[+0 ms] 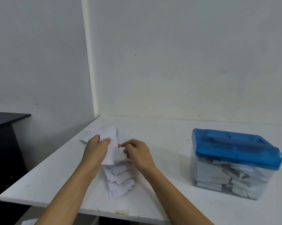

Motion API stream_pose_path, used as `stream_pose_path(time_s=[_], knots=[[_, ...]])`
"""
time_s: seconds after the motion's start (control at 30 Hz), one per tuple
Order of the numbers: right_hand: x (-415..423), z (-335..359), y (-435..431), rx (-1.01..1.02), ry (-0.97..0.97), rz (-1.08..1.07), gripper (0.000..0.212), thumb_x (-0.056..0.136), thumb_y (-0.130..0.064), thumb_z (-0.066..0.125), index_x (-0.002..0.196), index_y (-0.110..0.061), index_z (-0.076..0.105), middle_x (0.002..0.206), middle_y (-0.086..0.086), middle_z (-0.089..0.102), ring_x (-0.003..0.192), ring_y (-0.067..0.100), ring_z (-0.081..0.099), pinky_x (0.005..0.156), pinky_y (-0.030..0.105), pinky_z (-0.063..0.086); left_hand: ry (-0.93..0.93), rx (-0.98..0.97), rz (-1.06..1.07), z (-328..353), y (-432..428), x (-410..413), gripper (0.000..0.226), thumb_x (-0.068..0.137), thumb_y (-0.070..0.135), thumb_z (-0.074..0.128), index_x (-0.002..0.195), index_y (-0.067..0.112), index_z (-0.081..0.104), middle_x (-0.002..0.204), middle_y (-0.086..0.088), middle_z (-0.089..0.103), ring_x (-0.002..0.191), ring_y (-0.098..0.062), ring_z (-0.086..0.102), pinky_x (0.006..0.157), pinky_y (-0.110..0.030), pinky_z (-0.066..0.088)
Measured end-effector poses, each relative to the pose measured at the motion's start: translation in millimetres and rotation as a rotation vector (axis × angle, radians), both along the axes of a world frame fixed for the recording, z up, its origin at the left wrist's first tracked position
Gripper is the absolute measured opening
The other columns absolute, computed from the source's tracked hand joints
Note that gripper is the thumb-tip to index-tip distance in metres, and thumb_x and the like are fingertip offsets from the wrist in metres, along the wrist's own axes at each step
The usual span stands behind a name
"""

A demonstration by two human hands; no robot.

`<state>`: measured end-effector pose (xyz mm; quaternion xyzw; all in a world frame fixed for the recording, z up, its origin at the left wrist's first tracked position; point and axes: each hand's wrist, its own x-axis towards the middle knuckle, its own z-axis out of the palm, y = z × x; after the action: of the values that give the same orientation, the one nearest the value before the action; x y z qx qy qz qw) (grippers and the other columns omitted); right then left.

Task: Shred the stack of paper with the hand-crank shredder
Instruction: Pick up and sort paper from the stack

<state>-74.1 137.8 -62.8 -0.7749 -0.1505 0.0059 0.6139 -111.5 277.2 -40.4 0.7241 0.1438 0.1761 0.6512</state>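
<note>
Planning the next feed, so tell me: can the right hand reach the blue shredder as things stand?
Probably yes. The right hand pinches papers, and only bare table lies between it and the shredder off to its right.

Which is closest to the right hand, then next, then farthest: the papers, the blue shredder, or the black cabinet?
1. Papers: at the right hand, touching its fingers.
2. Shredder: on the table, off to the right.
3. Cabinet: far left, beyond the table's edge.
</note>
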Motion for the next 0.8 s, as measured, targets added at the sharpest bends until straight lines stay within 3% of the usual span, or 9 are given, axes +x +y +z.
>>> stream_pose_path(time_s=[0.1,0.2,0.33,0.43,0.5,0.63,0.73,0.8], knots=[[6.2,0.9,-10.5,0.069,-0.050,-0.188,0.022,0.088,-0.003,0.057,0.098,-0.019,0.069,0.079,-0.006,0.059,0.064,0.006,0.052,0.054,0.011,0.040,-0.004,-0.104,-0.031,-1.1,5.9,-5.0,0.026,0.107,0.005,0.040,0.118,0.016,0.061,0.100,-0.005,0.078,0.085,-0.024,0.078,0.068,-0.037,0.057],[10.0,8.8,-14.3,0.257,-0.032,-0.252,0.026,0.089,0.001,0.056,0.098,-0.020,0.067,0.079,-0.005,0.052,0.058,0.004,0.049,0.049,0.013,0.039,0.049,-0.101,-0.096,-2.1,6.8,-6.5,0.032,0.106,-0.001,0.034,0.119,0.013,0.059,0.102,-0.010,0.078,0.089,-0.026,0.077,0.073,-0.039,0.059],[8.8,21.6,-11.6,0.521,0.104,-0.225,0.022,0.093,0.000,0.061,0.098,-0.020,0.066,0.090,0.003,0.058,0.073,0.013,0.059,0.058,0.022,0.046,0.137,-0.127,-0.196,-2.7,-6.2,-6.4,0.031,0.104,-0.003,0.038,0.101,0.013,0.065,0.096,-0.011,0.078,0.088,-0.025,0.077,0.082,-0.042,0.059],[5.4,19.1,-7.5,0.617,0.226,-0.157,0.018,0.095,0.000,0.061,0.102,-0.016,0.066,0.105,0.013,0.068,0.094,0.028,0.068,0.075,0.038,0.058,0.140,-0.187,-0.199,-0.6,-18.1,-6.7,0.033,0.104,-0.004,0.039,0.097,0.012,0.067,0.088,-0.009,0.079,0.088,-0.028,0.075,0.079,-0.042,0.060],[3.6,13.9,-7.4,0.540,0.219,-0.155,0.014,0.093,-0.004,0.062,0.100,-0.015,0.067,0.106,0.012,0.070,0.100,0.030,0.068,0.086,0.044,0.057,0.109,-0.253,-0.174,2.3,-25.0,-6.6,0.031,0.102,-0.005,0.039,0.106,0.005,0.068,0.091,-0.015,0.077,0.087,-0.030,0.072,0.077,-0.044,0.060],[-2.1,8.2,-12.6,0.294,0.091,-0.195,0.014,0.091,-0.009,0.063,0.099,-0.020,0.067,0.079,-0.002,0.062,0.070,0.011,0.057,0.060,0.021,0.046,0.054,-0.431,-0.141,5.1,-37.7,-5.7,0.028,0.108,0.005,0.037,0.114,0.006,0.065,0.097,-0.014,0.077,0.079,-0.026,0.075,0.061,-0.037,0.062],[-4.8,8.8,-16.4,0.223,0.043,-0.189,0.015,0.088,-0.011,0.065,0.098,-0.022,0.067,0.080,-0.003,0.064,0.071,0.011,0.060,0.058,0.021,0.046,0.042,-0.440,-0.156,5.7,-47.1,-4.1,0.028,0.109,0.017,0.043,0.120,0.005,0.066,0.108,-0.021,0.075,0.083,-0.031,0.072,0.071,-0.042,0.056],[-6.7,11.2,-20.5,0.205,0.034,-0.178,0.017,0.088,-0.011,0.066,0.100,-0.023,0.066,0.082,-0.003,0.065,0.071,0.010,0.063,0.056,0.020,0.047,0.034,-0.407,-0.167,7.1,-52.4,-5.0,0.026,0.109,0.018,0.044,0.115,0.009,0.068,0.103,-0.019,0.076,0.078,-0.030,0.072,0.074,-0.043,0.053]])
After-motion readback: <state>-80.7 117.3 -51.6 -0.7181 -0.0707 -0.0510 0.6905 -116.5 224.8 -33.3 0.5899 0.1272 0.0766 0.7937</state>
